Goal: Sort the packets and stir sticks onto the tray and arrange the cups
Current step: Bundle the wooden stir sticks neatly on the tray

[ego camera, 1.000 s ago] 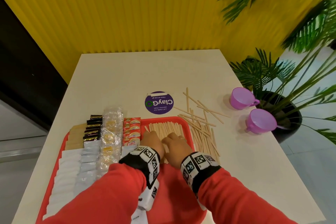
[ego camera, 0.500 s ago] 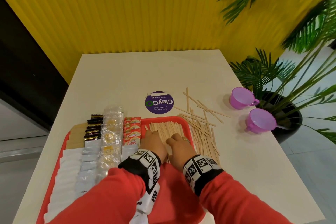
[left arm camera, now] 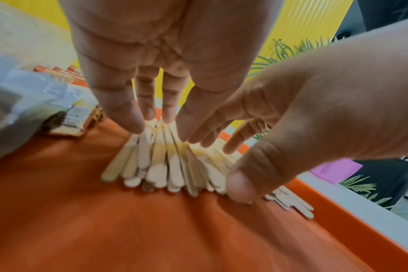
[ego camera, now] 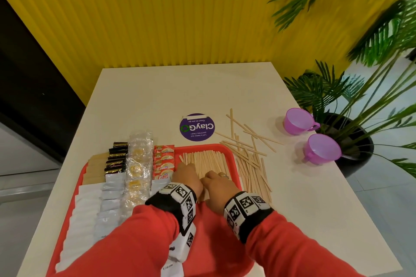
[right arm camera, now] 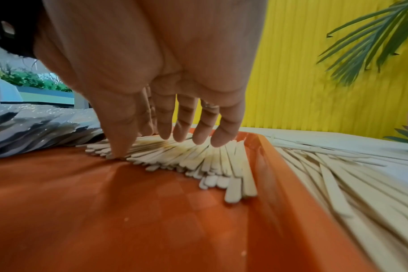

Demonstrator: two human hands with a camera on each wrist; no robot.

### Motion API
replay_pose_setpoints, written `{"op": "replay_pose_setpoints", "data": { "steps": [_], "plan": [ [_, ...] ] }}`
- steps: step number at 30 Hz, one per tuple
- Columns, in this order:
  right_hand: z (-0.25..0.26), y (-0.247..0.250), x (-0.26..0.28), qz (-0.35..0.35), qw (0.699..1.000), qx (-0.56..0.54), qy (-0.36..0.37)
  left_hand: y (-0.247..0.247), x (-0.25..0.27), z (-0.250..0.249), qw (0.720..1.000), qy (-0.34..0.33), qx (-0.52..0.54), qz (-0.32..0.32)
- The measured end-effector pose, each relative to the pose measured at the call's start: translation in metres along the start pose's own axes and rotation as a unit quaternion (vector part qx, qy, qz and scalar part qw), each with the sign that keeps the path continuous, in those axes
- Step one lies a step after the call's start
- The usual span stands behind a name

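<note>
The stir sticks point(ego camera: 207, 162) lie on the red tray point(ego camera: 225, 243) under my fingertips, my left hand point(ego camera: 188, 176) and right hand point(ego camera: 219, 186), fingers straight, having slid slightly nearer me in the last second, squaring the row while loose sticks point(ego camera: 249, 157) and cups point(ego camera: 322, 149) wait beyond my right hand.

We see pale matt wooden stir sticks point(ego camera: 207, 162) on a smooth red plastic tray point(ego camera: 227, 249), crinkled glossy foil packets point(ego camera: 112, 189) alongside.

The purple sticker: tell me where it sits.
In the head view the purple sticker lies flat on the table, just beyond the red tray's far edge, left of loose stir sticks.
</note>
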State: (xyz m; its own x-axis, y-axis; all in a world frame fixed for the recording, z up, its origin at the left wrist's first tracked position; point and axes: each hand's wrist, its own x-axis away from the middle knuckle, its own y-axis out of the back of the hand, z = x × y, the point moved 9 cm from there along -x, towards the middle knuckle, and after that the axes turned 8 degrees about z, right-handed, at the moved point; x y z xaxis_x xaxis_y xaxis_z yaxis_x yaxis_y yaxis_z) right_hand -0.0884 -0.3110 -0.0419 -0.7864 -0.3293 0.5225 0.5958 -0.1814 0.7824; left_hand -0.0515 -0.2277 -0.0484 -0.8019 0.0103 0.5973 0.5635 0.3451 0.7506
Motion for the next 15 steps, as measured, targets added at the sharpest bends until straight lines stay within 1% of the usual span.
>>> {"op": "replay_pose_setpoints", "data": {
  "steps": [2,6,10,13,15],
  "plan": [
    [0.0014,-0.0002,0.0013,0.002,1.0,0.001,0.001,-0.001,-0.0005,0.0014,1.0,0.009,-0.002,0.001],
    [0.0085,0.003,0.0026,-0.02,1.0,0.0,0.018,-0.0018,-0.003,0.0035,1.0,0.013,-0.001,0.003],
    [0.0065,-0.0061,-0.0009,0.017,1.0,0.025,0.004,-0.0007,-0.0043,0.0043,1.0,0.014,-0.006,-0.004],
    [0.0048,-0.0012,-0.0034,-0.013,1.0,0.019,-0.006,0.0021,-0.0058,0.0051,1.0,0.018,-0.006,-0.012],
    [0.0049,-0.0008,-0.0043,-0.014,1.0,0.012,-0.005,0.0043,-0.0079,0.0069,1.0,0.022,-0.003,-0.015]
  ]
}}
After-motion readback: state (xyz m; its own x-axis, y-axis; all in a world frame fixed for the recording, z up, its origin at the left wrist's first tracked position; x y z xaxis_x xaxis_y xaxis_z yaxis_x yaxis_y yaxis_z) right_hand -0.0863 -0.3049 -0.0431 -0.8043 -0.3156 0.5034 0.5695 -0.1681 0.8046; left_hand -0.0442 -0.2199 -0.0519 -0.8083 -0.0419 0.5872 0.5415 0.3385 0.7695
